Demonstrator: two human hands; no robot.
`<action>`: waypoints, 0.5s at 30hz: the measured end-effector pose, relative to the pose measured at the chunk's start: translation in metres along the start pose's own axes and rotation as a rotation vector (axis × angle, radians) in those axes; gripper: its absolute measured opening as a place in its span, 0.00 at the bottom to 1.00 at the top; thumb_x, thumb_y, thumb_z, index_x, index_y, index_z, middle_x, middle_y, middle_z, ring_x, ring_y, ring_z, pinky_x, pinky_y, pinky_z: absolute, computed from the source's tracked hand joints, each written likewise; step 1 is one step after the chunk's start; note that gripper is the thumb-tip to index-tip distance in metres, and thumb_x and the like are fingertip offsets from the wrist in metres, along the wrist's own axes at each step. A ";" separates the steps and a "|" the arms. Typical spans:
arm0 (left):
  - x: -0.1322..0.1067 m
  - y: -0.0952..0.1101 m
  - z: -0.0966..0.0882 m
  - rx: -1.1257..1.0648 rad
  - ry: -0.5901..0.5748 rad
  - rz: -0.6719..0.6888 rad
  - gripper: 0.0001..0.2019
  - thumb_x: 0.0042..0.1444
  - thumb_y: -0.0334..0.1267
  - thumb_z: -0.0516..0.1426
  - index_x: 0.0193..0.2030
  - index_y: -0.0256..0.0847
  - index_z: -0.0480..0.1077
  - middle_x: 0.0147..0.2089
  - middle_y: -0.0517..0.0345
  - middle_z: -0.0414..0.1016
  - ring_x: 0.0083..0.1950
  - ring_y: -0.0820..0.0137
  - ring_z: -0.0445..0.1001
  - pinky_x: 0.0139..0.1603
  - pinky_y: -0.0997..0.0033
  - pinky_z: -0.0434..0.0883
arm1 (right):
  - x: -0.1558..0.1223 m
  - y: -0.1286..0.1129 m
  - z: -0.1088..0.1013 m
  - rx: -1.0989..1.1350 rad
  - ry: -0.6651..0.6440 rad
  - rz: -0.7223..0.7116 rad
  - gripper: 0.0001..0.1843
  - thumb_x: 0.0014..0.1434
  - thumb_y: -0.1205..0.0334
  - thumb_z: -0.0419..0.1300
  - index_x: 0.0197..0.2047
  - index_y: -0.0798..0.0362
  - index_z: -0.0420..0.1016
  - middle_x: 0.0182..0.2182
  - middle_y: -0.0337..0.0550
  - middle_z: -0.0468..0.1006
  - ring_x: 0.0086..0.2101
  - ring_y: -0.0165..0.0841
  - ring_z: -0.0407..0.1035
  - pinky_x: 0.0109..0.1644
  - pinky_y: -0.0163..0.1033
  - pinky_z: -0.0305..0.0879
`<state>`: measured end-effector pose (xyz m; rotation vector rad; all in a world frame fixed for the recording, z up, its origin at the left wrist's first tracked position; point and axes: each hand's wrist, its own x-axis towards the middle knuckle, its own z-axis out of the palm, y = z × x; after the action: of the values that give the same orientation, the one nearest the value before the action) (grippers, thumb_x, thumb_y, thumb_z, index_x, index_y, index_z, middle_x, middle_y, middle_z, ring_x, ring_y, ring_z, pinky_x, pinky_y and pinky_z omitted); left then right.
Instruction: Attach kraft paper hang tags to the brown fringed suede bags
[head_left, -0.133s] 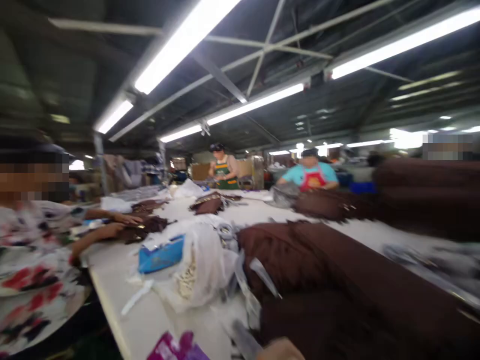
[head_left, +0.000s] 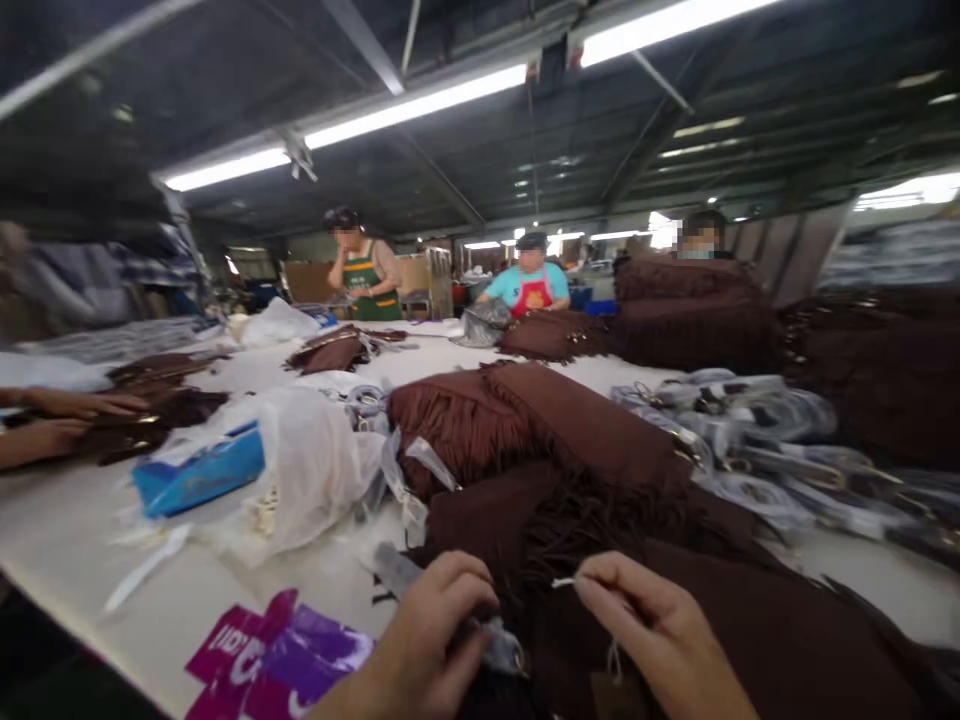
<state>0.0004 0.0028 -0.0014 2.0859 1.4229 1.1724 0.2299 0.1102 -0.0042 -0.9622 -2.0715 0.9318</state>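
Note:
At the bottom of the view my left hand (head_left: 427, 640) is curled on a dark brown fringed piece (head_left: 757, 640), its fingers closed over a small clear plastic bit at the fringe. Close beside it my right hand (head_left: 652, 620) pinches a thin white strand or tag between thumb and forefinger, just above the same fabric. A stack of brown fringed pieces (head_left: 540, 420) lies right behind both hands.
A white plastic bag (head_left: 315, 460) and a blue packet (head_left: 199, 475) lie to the left, with purple packaging (head_left: 277, 655) at the table's near edge. Clear-wrapped straps (head_left: 757, 430) pile up on the right. Another person's hands (head_left: 52, 420) rest at far left; other workers stand behind.
The view has dropped and swung right. Both my hands now show at the bottom, where only a fingertip edge was visible before.

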 end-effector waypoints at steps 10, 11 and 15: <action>0.006 0.027 0.017 0.387 -0.278 -0.131 0.14 0.52 0.23 0.55 0.44 0.41 0.68 0.51 0.53 0.68 0.51 0.62 0.66 0.53 0.60 0.68 | 0.004 -0.019 0.010 0.125 -0.242 -0.042 0.11 0.52 0.59 0.53 0.24 0.53 0.72 0.19 0.33 0.61 0.22 0.28 0.54 0.25 0.33 0.48; 0.007 0.025 0.019 0.401 -0.280 -0.133 0.12 0.53 0.23 0.54 0.42 0.40 0.68 0.49 0.52 0.68 0.50 0.62 0.67 0.52 0.60 0.69 | 0.003 -0.017 0.012 0.116 -0.255 -0.038 0.10 0.51 0.61 0.53 0.23 0.53 0.71 0.18 0.32 0.60 0.21 0.27 0.53 0.24 0.33 0.47; 0.010 0.019 0.021 0.438 -0.295 -0.120 0.12 0.54 0.22 0.51 0.41 0.39 0.67 0.51 0.49 0.68 0.52 0.61 0.68 0.54 0.60 0.70 | 0.002 -0.011 0.021 0.088 -0.273 -0.057 0.07 0.50 0.66 0.53 0.23 0.53 0.69 0.17 0.30 0.57 0.20 0.26 0.51 0.24 0.32 0.45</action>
<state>0.0298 0.0065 0.0032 2.2918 1.7406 0.5072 0.2086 0.0995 -0.0064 -0.7603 -2.2475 1.1681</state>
